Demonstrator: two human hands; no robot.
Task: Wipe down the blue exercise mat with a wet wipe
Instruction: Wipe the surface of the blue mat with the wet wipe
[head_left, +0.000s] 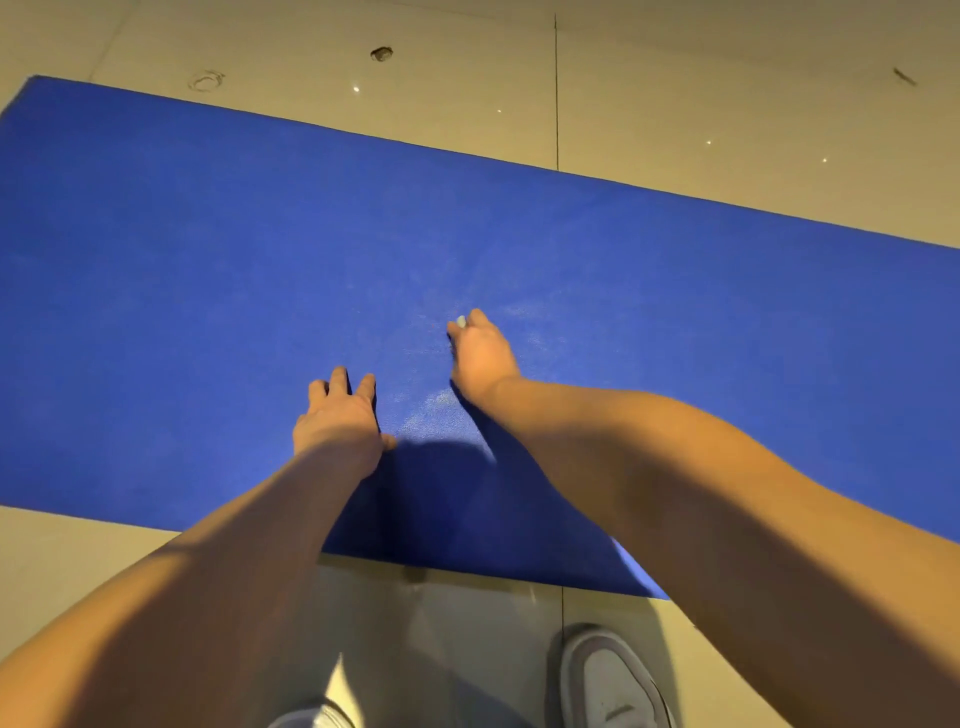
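Mid-wipe, I'd say; the right hand (480, 353) has its grip bunched round a small pale wipe (461, 322); only a corner pokes out past the fingertips, and it's pressed onto the mat (156, 260) about the middle of its width. The left hand (337, 415) is just beside it, nearer the person; its grip is released, fingers straight and spread, palm flat on the mat, probably bracing or pinning it.

The mat lies flat on the floor (727, 104), a long rectangle running left to right across the view; the far left corner shows, the right end runs out of frame. It's deep blue, matte, with a fine pebbly grain; foam or rubber by the look. Lighter shiny streaks (431, 410) around the hands read as damp, so my guess is the middle is getting done while the big stretches on either side look dry.

The next move probably calls for longer strokes outward with even pressure, shifting the bracing hand along; the wipe is small against that much mat, so it may want unfolding. The floor is pale glossy tile with thin dark joints and a few scuffs; a grey shoe (613, 680) sits near the mat's near edge.
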